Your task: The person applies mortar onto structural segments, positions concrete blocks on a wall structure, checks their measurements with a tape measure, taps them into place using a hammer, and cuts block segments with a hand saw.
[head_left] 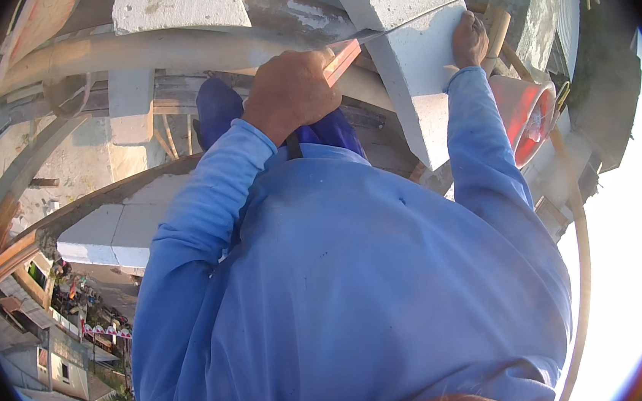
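Observation:
My left hand is closed around the reddish handle of a handsaw. The saw's thin blade reaches to the right across a white lightweight building block and lies in a narrow cut that runs over its top. On the block's right edge rests my right hand, its fingers curled down against it. Both forearms are in blue sleeves. How deep the cut goes is hidden.
A red-and-white bucket stands just right of the block, beside bamboo poles. Other white blocks lie at the far left and on a ledge at the left. Ground and houses show far below.

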Available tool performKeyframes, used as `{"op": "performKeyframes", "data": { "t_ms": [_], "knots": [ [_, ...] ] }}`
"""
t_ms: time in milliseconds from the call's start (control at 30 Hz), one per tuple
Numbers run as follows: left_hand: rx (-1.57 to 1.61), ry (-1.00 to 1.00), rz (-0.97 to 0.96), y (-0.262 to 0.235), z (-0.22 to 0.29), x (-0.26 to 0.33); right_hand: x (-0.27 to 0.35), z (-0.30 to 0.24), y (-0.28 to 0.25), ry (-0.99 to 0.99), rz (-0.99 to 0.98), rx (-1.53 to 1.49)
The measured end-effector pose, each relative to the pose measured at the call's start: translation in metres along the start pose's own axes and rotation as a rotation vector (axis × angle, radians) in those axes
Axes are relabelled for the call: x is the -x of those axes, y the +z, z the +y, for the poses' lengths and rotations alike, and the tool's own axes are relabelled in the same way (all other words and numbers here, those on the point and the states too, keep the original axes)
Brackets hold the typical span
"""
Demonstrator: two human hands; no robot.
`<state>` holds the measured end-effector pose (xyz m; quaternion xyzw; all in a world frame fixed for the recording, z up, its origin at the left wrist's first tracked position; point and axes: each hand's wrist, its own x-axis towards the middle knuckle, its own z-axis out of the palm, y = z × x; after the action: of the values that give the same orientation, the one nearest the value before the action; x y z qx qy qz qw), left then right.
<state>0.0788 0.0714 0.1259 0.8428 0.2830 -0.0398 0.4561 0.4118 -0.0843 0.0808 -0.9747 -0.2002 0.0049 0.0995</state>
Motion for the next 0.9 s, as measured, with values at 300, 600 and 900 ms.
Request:
{"op": "performKeyframes", "data": {
  "t_ms": [300,600,900],
  "knots": [
    [0.198,0.069,0.147,0.007,-0.072,0.094,0.008,0.011,0.005,0.068,-0.013,0.067],
    [0.236,0.172,0.174,0.004,-0.083,0.08,0.006,0.008,0.003,0.082,-0.002,0.015],
    [0.175,0.092,0.008,0.022,-0.07,0.039,0.005,0.016,0.004,0.068,-0.042,-0.012]
  ]
}}
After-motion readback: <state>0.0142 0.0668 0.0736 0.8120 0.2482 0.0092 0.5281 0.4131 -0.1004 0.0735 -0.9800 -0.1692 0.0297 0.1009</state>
